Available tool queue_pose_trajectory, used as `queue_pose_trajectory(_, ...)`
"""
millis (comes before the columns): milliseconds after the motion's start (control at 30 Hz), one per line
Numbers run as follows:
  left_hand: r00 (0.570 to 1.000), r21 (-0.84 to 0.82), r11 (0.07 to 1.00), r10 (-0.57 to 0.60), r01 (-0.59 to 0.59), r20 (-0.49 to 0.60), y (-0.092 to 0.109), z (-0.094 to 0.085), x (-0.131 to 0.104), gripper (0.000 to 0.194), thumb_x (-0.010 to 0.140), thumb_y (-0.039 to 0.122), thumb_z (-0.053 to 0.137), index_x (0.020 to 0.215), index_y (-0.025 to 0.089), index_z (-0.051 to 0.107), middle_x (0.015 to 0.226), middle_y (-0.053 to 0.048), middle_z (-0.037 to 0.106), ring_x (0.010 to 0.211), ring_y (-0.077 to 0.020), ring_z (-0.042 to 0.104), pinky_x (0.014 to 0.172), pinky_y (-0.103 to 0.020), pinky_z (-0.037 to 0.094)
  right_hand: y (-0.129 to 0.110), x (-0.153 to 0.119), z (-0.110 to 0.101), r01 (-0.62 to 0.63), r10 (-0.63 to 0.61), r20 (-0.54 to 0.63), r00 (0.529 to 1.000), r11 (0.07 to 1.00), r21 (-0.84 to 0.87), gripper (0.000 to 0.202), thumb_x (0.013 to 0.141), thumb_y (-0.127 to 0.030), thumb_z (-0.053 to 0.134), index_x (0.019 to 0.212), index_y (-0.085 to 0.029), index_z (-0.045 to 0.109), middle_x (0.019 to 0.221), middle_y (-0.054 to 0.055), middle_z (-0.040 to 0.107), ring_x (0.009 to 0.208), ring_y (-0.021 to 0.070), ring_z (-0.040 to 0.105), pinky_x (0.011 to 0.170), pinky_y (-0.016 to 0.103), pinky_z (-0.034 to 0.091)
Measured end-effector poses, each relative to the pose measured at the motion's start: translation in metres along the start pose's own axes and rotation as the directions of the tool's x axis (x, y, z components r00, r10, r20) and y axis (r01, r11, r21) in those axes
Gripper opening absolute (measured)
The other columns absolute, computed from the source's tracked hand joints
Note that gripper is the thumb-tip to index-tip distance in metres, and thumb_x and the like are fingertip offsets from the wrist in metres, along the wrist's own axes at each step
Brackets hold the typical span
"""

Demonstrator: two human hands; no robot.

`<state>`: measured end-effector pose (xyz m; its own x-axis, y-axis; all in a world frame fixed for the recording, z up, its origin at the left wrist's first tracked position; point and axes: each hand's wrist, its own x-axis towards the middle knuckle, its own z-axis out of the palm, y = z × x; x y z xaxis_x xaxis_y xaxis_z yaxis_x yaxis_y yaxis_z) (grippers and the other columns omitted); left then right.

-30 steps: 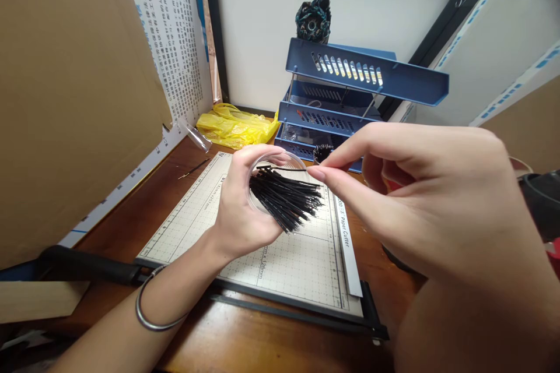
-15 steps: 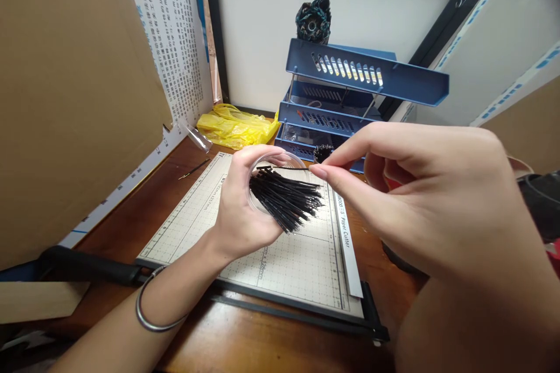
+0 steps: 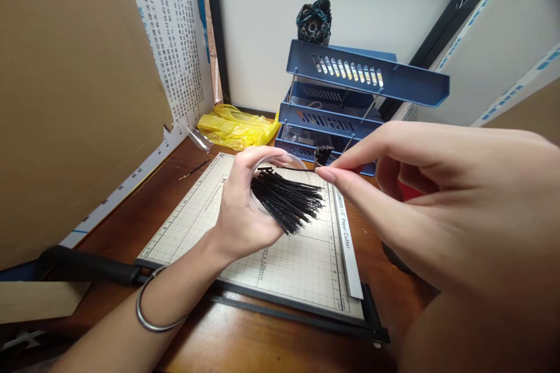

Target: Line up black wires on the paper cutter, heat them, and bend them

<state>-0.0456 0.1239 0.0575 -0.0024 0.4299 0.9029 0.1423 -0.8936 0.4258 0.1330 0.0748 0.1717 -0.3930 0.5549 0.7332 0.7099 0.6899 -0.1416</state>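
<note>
My left hand (image 3: 242, 204) is wrapped round a clear plastic cup (image 3: 257, 201), tilted with its mouth to the right. Out of the cup fans a bundle of thin black sticks (image 3: 289, 198), which look like wires or stiff bristles; their exact kind I cannot tell. My right hand (image 3: 420, 198) pinches the end of one thin black stick (image 3: 301, 169) between thumb and forefinger. That stick lies nearly level across the cup's mouth, above the bundle. Both hands are above a paper cutter (image 3: 196, 215) with a printed grid.
A second container of black sticks (image 3: 324, 156) stands behind my right fingertips. Further back are a blue tiered rack (image 3: 367, 73) with a dark carved object (image 3: 314, 22) on top, and a yellow plastic bag (image 3: 238, 127). The cutter's black handle (image 3: 91, 265) juts out left.
My right hand has moved slightly right, drawing the pinched stick a little further from the cup. My left hand and the bundle stay nearly still.
</note>
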Motion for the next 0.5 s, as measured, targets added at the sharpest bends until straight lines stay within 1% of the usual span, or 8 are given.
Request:
queue_pose_trajectory(133,1.000,0.002,1.000,0.012,-0.012,0.000,-0.0010,0.0006,0.0002,0.069,0.066,0.018,0.088,0.127,0.024,0.056,0.111,-0.005,0.064,0.099,-0.0210,0.067,0.089,-0.038,0.059,0.0043,-0.0014,0.0043,0.019,-0.019,-0.007,1.000,1.000,0.020,0.017,0.085,-0.022,0.075,0.070,-0.021,0.066,0.064,-0.004,0.063,0.058,0.0113,0.059,0.058,0.027,0.043)
queue_pose_trajectory(267,1.000,-0.002,1.000,0.013,-0.013,-0.004,-0.0005,0.0022,-0.0002,0.068,0.067,0.017,0.087,0.127,0.024,0.056,0.112,-0.005,0.064,0.099,-0.0206,0.067,0.090,-0.038,0.059,0.0070,-0.0017,0.0059,-0.032,0.032,0.029,0.999,0.999,0.015,0.018,0.088,-0.025,0.071,0.071,-0.023,0.067,0.058,-0.002,0.059,0.056,0.0140,0.057,0.057,0.029,0.041)
queue_pose_trajectory(400,1.000,0.011,1.000,0.010,-0.010,-0.006,0.0014,0.0037,0.0003,0.067,0.068,0.020,0.089,0.126,0.024,0.056,0.112,-0.005,0.065,0.099,-0.0205,0.067,0.088,-0.037,0.060,0.0078,-0.0019,0.0055,-0.049,0.048,0.035,0.998,0.998,0.037,0.017,0.089,-0.025,0.071,0.072,-0.022,0.069,0.055,-0.003,0.056,0.054,0.0138,0.055,0.056,0.028,0.039)
queue_pose_trajectory(500,1.000,-0.001,1.000,0.015,-0.015,-0.006,0.0027,0.0043,0.0011,0.066,0.069,0.020,0.089,0.125,0.024,0.056,0.110,-0.004,0.065,0.098,-0.0199,0.067,0.088,-0.036,0.060,0.0090,-0.0018,0.0064,-0.058,0.056,0.031,0.998,0.997,0.055,0.017,0.088,-0.023,0.072,0.072,-0.022,0.069,0.054,-0.003,0.054,0.053,0.0126,0.054,0.056,0.028,0.039)
